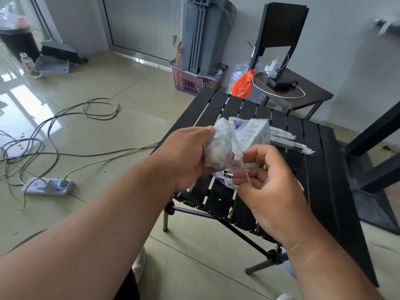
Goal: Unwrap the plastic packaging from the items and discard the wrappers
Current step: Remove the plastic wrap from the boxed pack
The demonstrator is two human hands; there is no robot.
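A crumpled bundle of clear plastic wrapping with blue print (218,148) is being held up above the near left part of the black slatted folding table (320,169), clear of its surface. It is being gripped by the left hand (186,156), whose fingers are curled round its left side. A thin strand of the film is being pinched by the right hand (270,180) just to the right of the bundle, between thumb and fingertips, and is being drawn down and away.

The step in hand is judged to be the peeling of the wrapper (whether an item is inside the bundle cannot be told). For the next move, a steady pull apart is being called for, then a carry to a bin.

Behind the bundle, toward the table's middle, a white and blue carton (255,133) is lying, with long clear-wrapped packets (290,139) beside it toward the right edge. On the tiled floor to the left, a white power strip (48,186) is lying among grey cables (65,135).
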